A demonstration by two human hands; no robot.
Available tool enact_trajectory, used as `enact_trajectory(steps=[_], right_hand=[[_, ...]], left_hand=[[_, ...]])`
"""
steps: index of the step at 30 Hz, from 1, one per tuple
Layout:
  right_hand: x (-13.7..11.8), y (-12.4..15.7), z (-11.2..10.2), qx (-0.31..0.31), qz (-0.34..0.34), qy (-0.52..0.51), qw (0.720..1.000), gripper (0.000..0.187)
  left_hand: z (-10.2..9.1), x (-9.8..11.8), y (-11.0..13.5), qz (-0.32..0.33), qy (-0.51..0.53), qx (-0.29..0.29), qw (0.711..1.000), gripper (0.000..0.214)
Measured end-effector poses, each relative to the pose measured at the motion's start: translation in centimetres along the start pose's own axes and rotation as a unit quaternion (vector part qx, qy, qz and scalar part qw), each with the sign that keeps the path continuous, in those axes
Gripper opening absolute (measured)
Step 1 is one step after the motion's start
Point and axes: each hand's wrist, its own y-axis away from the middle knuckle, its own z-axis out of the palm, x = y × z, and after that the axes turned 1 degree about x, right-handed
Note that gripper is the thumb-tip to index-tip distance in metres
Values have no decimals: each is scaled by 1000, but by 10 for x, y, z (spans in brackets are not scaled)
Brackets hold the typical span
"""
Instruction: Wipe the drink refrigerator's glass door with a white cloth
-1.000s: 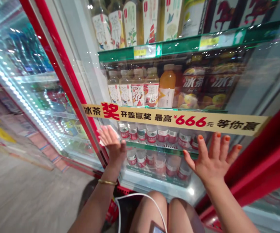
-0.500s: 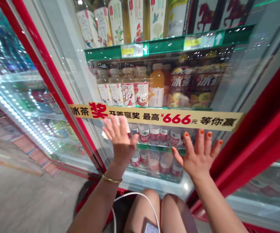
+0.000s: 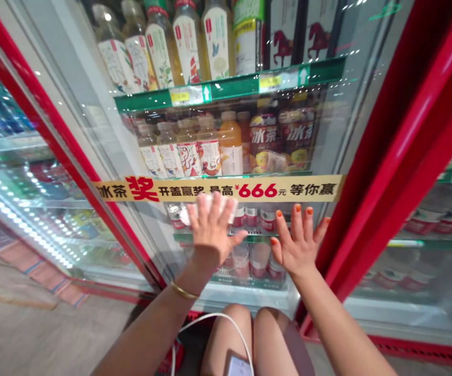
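Note:
My left hand lies flat against the glass door, fingers spread, just under the yellow banner strip. Beneath its fingers is a thin white sheet, like a tissue or wipe, whose edges show on both sides. To the right, my right hand rests with outstretched fingers on or very near the same glass, holding nothing. Behind the door, bottled drinks stand in rows on green-edged shelves.
Red door frames slant up on both sides. Another lit cooler stands left, over a grey floor. A white cable loops over my knees to a phone-like device on my lap.
My left hand has slid right across the glass with the white sheet, closer to my right hand. The view has also shifted, and the door appears further left.

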Motion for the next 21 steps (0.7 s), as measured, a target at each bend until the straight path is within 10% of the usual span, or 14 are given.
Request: enact_trajectory(steps=[4,11,16,21], right_hand=[[4,7,3,49,4,-62,997,90],[8,12,3,93,7,-116,989,94],[11,16,2,123,-4,-167,978,88],[8,24,11,149,55,-214,964,98]], left_hand=[[0,25,37,209,30,-50,976,56],[-5,14,-26,49,10,-7,999,93],[13,54,2,247,64,-155,954,68],[-2,9,-2,248,72,-130,957,61]])
